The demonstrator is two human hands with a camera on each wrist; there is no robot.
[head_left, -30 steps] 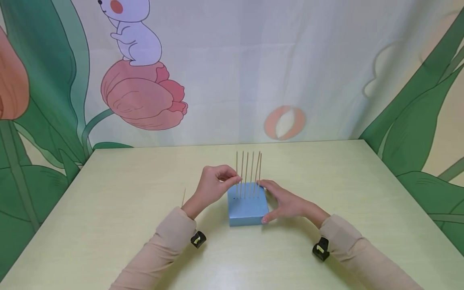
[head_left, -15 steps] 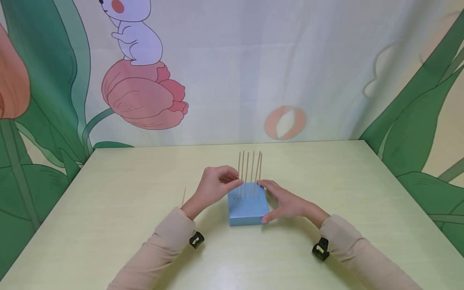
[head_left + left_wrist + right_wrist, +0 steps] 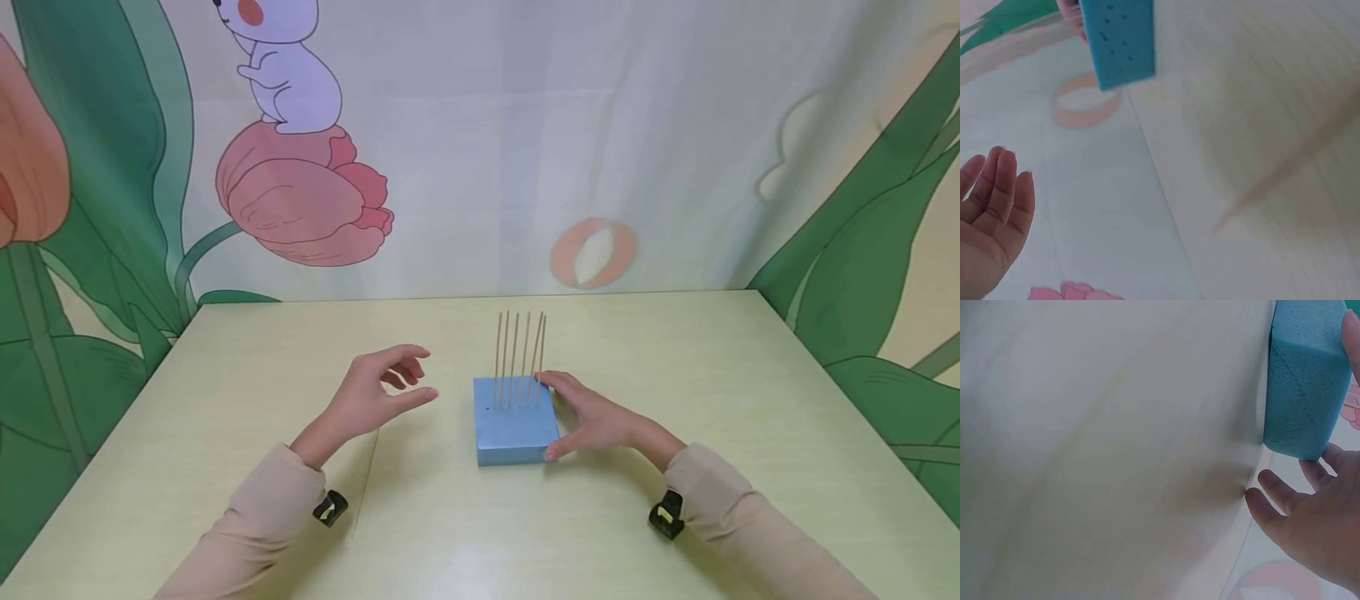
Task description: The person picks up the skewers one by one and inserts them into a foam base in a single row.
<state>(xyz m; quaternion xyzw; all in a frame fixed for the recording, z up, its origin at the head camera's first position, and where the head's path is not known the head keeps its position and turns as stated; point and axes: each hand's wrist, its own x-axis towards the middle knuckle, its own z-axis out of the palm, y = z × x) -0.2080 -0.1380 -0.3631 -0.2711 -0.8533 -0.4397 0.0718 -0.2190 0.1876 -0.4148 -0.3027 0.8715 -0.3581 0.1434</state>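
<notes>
A light blue foam block [image 3: 516, 433] lies on the table with several thin wooden sticks [image 3: 513, 358] standing upright in a row along its back part. One small dark hole shows left of the row. My right hand [image 3: 597, 419] holds the block's right side, thumb at the front corner and index finger at the back. In the right wrist view the thumb and fingers span the block [image 3: 1307, 387]. To the left, my left hand [image 3: 375, 390] hovers with nothing in it, fingers loosely bent. Beneath it a loose stick [image 3: 366, 479] lies on the table, partly hidden by the hand.
The pale wooden table [image 3: 637, 533] ends at a printed curtain [image 3: 480, 150] behind the block. Black wrist cameras sit at both cuffs. In the left wrist view a blurred stick [image 3: 1272, 178] crosses the tabletop.
My left hand has let go of the leftmost stick, which stays upright in the block, and has moved left over the loose stick. The right hand keeps its place at the block.
</notes>
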